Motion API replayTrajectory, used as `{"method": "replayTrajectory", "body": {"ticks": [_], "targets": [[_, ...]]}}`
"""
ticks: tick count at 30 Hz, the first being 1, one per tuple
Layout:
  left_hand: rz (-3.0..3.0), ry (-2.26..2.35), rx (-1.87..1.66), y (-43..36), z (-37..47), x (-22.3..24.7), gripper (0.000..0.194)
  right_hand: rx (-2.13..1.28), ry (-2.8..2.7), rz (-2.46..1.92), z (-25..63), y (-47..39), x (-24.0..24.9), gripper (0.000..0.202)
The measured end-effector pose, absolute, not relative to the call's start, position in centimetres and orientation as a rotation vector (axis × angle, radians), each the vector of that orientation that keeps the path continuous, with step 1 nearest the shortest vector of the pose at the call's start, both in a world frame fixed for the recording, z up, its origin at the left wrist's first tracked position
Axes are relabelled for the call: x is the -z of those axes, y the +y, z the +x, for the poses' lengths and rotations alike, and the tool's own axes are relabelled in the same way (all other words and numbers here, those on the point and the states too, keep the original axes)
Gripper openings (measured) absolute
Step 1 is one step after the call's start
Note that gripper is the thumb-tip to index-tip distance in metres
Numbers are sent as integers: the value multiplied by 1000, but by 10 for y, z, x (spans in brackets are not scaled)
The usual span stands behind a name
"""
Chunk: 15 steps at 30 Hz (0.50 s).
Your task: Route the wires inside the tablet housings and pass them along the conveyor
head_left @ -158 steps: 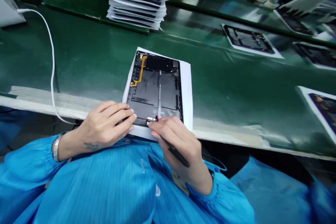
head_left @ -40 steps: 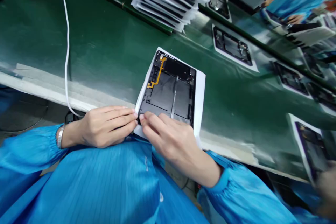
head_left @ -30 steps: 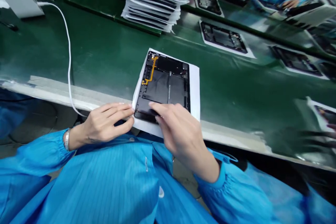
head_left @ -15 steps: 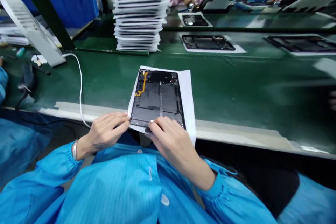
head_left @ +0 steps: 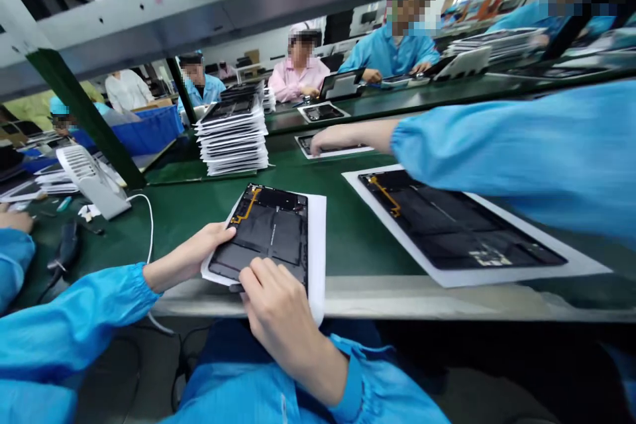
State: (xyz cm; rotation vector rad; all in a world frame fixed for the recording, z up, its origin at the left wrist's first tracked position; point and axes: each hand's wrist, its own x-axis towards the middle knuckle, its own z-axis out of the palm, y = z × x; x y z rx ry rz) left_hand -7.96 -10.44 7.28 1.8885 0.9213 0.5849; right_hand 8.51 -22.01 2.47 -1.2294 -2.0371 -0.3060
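An opened tablet (head_left: 271, 235), black inside with an orange flex cable (head_left: 247, 207) at its upper left, rests on a white sheet (head_left: 317, 245) at the bench's front edge. My left hand (head_left: 201, 252) grips the tablet and sheet by the left side, thumb on top and the other fingers underneath. Over the tablet's near edge, my right hand (head_left: 281, 301) has its fingers curled together in a pinch. A small dark piece (head_left: 236, 288) shows beside those fingertips; what it is I cannot make out.
To the right lies another opened tablet (head_left: 447, 228) on a sheet, under a co-worker's blue sleeve (head_left: 517, 159) reaching across. Behind stands a stack of tablets and sheets (head_left: 232, 146). At left are a white fan (head_left: 92, 179) with its cable and a black tool (head_left: 64, 248).
My view has tilted up. A co-worker's arm now reaches in from the right, and a tablet on a sheet lies nearby. My left hand has moved up the tablet's side and grips it.
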Motion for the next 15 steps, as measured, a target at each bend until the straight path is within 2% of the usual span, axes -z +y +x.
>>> {"method": "replayTrajectory", "body": {"ticks": [4,9,15], "targets": [[2161,965,-586,-61,-71,-103,42,144,-1910,-1120,101,-217,-19,16],[2494,931,-650,-12,-69,-167,30,-29,-1833,-1069,121,-209,-8,20],[2519,1061,-888,52,-64,-246,23,24,-1874,-1004,124,-204,6,20]]}}
